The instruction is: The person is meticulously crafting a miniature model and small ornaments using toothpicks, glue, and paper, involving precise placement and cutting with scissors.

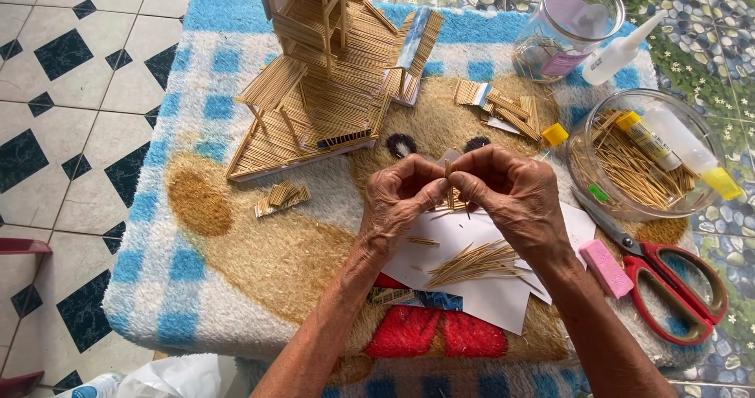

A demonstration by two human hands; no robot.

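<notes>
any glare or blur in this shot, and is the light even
Head view: soft, even daylight with only faint shadows under the left hand and right hand; mild glare on the glass jar; toothpick house sharp, its top cropped.

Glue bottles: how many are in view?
3. One white glue bottle leans beside the glass jar at the top right; two yellow-capped ones lie in the clear bowl of sticks. More may be hidden under the sticks.
</notes>
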